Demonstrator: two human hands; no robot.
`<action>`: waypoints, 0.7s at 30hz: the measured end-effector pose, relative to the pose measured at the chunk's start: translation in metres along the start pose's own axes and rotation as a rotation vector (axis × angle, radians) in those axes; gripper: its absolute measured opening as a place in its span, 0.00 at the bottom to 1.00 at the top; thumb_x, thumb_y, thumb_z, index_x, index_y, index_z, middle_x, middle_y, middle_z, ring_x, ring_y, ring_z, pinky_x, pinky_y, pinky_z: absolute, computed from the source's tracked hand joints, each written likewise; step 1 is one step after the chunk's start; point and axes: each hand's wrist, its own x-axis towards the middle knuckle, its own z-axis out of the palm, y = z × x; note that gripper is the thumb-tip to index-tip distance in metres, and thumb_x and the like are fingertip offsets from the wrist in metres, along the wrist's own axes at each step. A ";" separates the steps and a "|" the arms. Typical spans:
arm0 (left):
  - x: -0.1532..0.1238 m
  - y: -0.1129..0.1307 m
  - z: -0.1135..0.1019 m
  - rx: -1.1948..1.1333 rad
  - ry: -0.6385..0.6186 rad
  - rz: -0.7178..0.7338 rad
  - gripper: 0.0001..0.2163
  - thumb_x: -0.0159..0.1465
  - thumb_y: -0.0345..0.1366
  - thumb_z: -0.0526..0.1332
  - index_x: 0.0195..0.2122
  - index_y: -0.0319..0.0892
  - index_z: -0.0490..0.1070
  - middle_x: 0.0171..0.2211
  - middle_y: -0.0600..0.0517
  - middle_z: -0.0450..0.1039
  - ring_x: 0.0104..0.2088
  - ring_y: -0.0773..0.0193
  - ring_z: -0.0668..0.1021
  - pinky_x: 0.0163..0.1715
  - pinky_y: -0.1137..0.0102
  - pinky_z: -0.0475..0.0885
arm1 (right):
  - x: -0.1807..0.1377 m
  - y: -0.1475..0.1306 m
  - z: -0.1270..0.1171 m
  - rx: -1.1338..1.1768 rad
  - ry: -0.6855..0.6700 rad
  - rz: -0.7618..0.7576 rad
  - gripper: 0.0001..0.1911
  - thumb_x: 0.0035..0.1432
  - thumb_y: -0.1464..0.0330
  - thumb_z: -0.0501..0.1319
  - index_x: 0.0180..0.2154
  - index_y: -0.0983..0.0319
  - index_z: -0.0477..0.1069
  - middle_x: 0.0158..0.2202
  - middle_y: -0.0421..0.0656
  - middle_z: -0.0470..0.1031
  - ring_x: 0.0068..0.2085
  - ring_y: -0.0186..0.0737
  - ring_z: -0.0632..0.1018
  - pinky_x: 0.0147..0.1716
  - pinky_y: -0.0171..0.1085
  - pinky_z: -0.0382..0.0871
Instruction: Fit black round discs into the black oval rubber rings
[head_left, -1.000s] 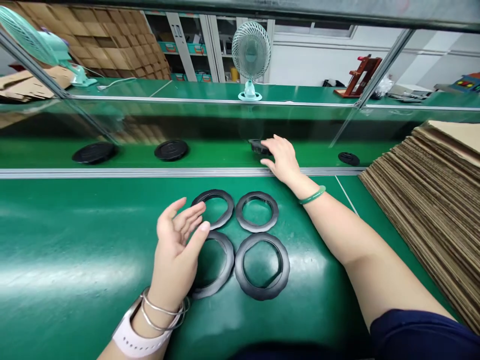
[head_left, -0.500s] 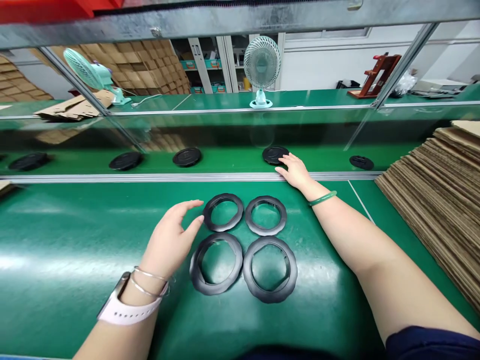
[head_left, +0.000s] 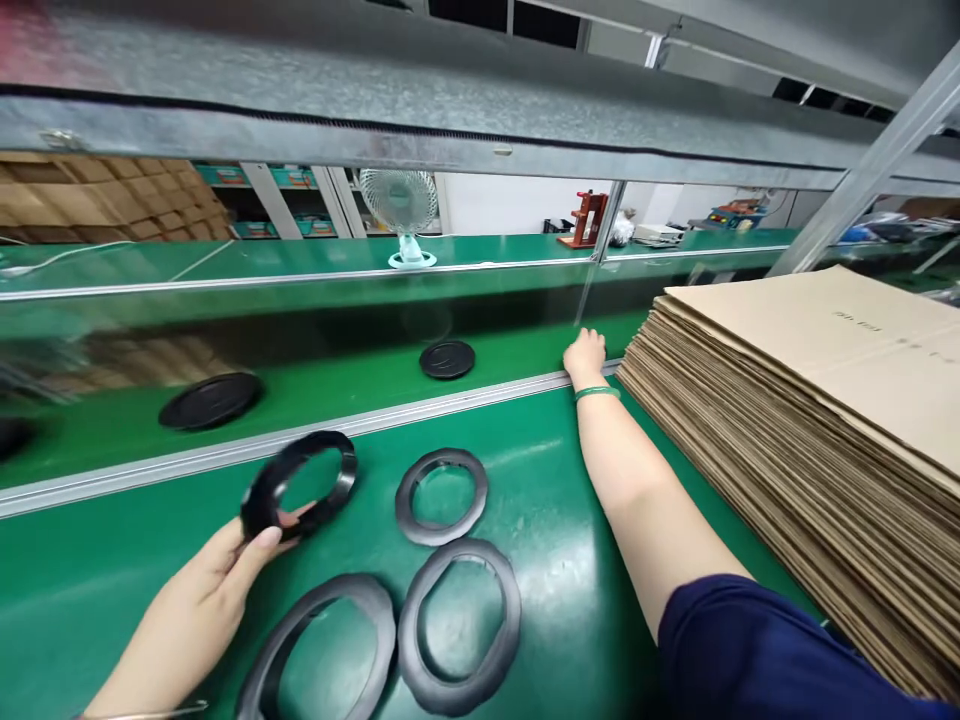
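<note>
My left hand (head_left: 217, 570) pinches a black plastic ring (head_left: 300, 482) by its near edge and holds it tilted above the green mat (head_left: 555, 540). Three more black rings lie flat on the mat: a small one (head_left: 441, 496) and two larger ones (head_left: 459, 625) (head_left: 322, 640) nearer to me. My right hand (head_left: 585, 355) reaches far forward to the metal rail (head_left: 225, 455) beside the cardboard stack, with its fingers curled. Whether it holds anything is hidden.
Black round lids (head_left: 447, 359) (head_left: 210, 400) lie on the green conveyor behind the rail. A tall stack of flat cardboard sheets (head_left: 810, 420) fills the right side. A small fan (head_left: 399, 205) stands on the far bench under a metal overhead beam.
My left hand has picked up the far-left ring and lifted it off the mat. My right hand has left the lid on the conveyor and moved right along the rail; the view has swung right.
</note>
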 end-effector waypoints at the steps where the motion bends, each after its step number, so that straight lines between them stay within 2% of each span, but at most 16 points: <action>1: 0.000 0.002 0.002 -0.116 -0.018 -0.059 0.26 0.55 0.67 0.60 0.41 0.52 0.72 0.43 0.54 0.81 0.47 0.44 0.81 0.60 0.44 0.68 | 0.004 0.008 0.000 -0.003 -0.010 0.053 0.18 0.64 0.76 0.54 0.54 0.76 0.69 0.55 0.66 0.67 0.60 0.57 0.65 0.59 0.52 0.60; 4: -0.001 0.004 0.008 -0.333 -0.073 -0.144 0.28 0.55 0.65 0.63 0.45 0.48 0.69 0.42 0.51 0.81 0.43 0.44 0.83 0.57 0.45 0.72 | 0.009 0.013 0.010 0.019 -0.059 0.080 0.10 0.67 0.71 0.59 0.45 0.69 0.74 0.49 0.56 0.72 0.55 0.51 0.71 0.56 0.50 0.65; 7: -0.002 0.007 0.016 -0.393 -0.146 -0.098 0.30 0.52 0.61 0.69 0.44 0.42 0.69 0.42 0.42 0.81 0.41 0.43 0.83 0.52 0.48 0.77 | 0.008 0.002 0.025 0.083 -0.124 -0.009 0.06 0.65 0.69 0.63 0.43 0.65 0.76 0.47 0.47 0.75 0.49 0.44 0.74 0.53 0.45 0.68; 11: -0.006 0.013 0.023 -0.419 -0.278 -0.019 0.26 0.51 0.53 0.73 0.39 0.41 0.66 0.45 0.37 0.80 0.39 0.50 0.83 0.48 0.51 0.79 | 0.001 -0.013 0.031 0.150 -0.179 -0.037 0.07 0.57 0.73 0.66 0.39 0.67 0.80 0.40 0.50 0.79 0.41 0.45 0.77 0.46 0.39 0.70; 16: -0.010 0.016 0.026 -0.465 -0.242 0.010 0.26 0.49 0.47 0.76 0.37 0.41 0.62 0.44 0.38 0.80 0.36 0.56 0.83 0.47 0.51 0.78 | -0.011 -0.030 0.017 0.234 -0.139 -0.057 0.05 0.52 0.76 0.66 0.31 0.70 0.81 0.33 0.53 0.78 0.37 0.51 0.77 0.43 0.44 0.70; 18: -0.014 0.020 0.025 -0.528 -0.208 0.036 0.26 0.50 0.45 0.76 0.39 0.42 0.61 0.44 0.39 0.81 0.37 0.57 0.83 0.48 0.53 0.77 | -0.021 -0.047 0.008 0.307 -0.098 -0.121 0.06 0.54 0.75 0.66 0.34 0.71 0.81 0.36 0.54 0.77 0.40 0.51 0.77 0.46 0.45 0.69; 21: -0.025 0.027 0.026 -0.608 -0.199 0.074 0.25 0.53 0.42 0.74 0.41 0.44 0.59 0.42 0.42 0.81 0.40 0.57 0.83 0.47 0.57 0.77 | -0.053 -0.091 -0.012 0.451 -0.066 -0.263 0.09 0.59 0.72 0.66 0.40 0.68 0.81 0.39 0.51 0.76 0.41 0.45 0.77 0.47 0.41 0.69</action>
